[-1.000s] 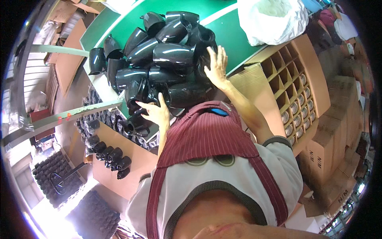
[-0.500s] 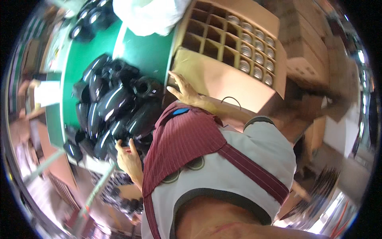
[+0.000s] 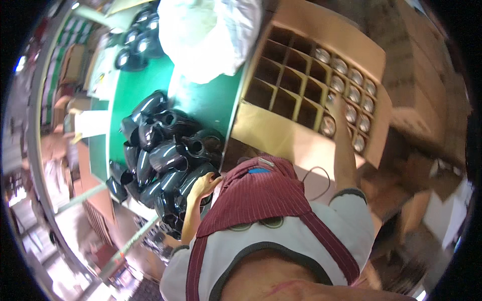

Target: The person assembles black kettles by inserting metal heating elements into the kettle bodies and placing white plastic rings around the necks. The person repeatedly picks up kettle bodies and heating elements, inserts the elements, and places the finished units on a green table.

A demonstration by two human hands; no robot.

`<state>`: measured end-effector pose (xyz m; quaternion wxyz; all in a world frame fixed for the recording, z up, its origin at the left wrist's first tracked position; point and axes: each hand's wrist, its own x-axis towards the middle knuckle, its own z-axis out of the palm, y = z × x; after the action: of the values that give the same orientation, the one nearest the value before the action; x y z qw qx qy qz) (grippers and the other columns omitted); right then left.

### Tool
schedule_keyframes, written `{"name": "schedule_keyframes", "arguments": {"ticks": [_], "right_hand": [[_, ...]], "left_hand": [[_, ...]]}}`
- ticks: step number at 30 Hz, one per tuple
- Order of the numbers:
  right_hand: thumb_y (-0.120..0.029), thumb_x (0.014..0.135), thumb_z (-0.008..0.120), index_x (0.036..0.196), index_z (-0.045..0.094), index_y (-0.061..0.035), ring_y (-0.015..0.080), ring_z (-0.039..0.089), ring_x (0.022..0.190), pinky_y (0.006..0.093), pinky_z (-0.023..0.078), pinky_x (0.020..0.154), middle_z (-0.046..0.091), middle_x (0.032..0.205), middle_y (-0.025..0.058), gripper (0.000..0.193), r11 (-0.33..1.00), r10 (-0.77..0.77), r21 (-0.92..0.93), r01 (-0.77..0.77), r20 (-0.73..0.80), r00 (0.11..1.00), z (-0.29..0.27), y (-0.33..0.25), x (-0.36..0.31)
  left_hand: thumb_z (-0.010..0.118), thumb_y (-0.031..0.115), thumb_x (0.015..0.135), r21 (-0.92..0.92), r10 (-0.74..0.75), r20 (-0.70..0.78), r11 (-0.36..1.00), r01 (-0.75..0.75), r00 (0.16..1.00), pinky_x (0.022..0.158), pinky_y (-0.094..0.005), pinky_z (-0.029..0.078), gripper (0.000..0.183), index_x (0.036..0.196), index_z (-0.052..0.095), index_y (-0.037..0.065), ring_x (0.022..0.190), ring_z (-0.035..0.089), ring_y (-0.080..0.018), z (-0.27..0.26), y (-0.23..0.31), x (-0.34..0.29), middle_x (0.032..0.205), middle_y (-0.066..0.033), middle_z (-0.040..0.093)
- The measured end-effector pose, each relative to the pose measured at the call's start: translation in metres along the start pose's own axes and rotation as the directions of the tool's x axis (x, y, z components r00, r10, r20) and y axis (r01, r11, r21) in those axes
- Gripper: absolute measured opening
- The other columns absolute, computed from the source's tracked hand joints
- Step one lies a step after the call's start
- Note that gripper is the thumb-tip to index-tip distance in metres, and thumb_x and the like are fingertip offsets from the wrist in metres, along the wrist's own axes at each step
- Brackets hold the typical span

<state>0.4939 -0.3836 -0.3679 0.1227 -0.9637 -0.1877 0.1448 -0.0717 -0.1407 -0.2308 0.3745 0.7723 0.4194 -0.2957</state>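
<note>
R grip (image 3: 338,104) in carton (image 3: 273,129), can't tell how open; dividers (image 3: 301,97) prob keep silvery-topped pcs (image 3: 354,94) apart. L grip (image 3: 203,185) left of carton, half-curled by blk shells (image 3: 168,156), hold unclear.

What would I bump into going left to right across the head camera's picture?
Pile of shiny black rounded hollow pieces → bare left hand → dark red pinstriped cloth apron → bare right hand, blurred, over an open, divided brown cardboard box → stacked brown cardboard cartons.
</note>
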Motion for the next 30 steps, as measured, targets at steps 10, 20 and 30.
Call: {"name": "schedule_keyframes", "arguments": {"ticks": [10, 20, 30], "right_hand": [[-0.015, 0.067, 0.084, 0.126, 0.049, 0.0029, 0.0437, 0.053, 0.12, 0.0507, 0.046, 0.097, 0.059, 0.12, 0.0291, 0.071, 0.987, 0.121, -0.115, -0.111, 0.081, 0.989, -0.027, -0.015, -0.003], [-0.031, 0.079, 0.084, 0.144, 0.033, 0.0006, 0.0278, 0.049, 0.123, 0.0398, 0.038, 0.108, 0.049, 0.134, 0.0178, 0.088, 0.627, 0.29, 0.779, 0.019, -0.256, 0.922, -0.13, -0.075, -0.124], [-0.029, 0.09, 0.07, 0.136, 0.048, -0.0041, 0.0247, 0.055, 0.119, 0.0402, 0.05, 0.101, 0.054, 0.13, 0.0105, 0.057, -0.434, -0.243, 0.831, -0.349, 0.265, 0.933, -0.071, -0.237, -0.14]], "left_hand": [[0.061, 0.011, 0.096, 0.034, 0.391, -0.762, 0.82, -0.571, 0.516, 0.077, -0.0325, 0.054, 0.021, 0.114, 0.068, 0.005, 0.091, 0.07, -0.0197, -0.223, 0.188, 0.134, 0.097, -0.0114, 0.073], [0.066, 0.01, 0.082, 0.765, 0.627, -0.607, 0.628, 0.144, 0.489, 0.082, -0.0365, 0.057, 0.014, 0.094, 0.073, 0.01, 0.11, 0.058, -0.0242, -0.339, 0.245, 0.351, 0.108, -0.0073, 0.061], [0.064, 0.009, 0.094, -0.092, 0.605, -0.707, 0.435, -0.896, 0.367, 0.104, -0.0386, 0.048, 0.014, 0.106, 0.067, 0.002, 0.128, 0.054, -0.0285, -0.283, 0.212, 0.163, 0.133, -0.0141, 0.059]]}}
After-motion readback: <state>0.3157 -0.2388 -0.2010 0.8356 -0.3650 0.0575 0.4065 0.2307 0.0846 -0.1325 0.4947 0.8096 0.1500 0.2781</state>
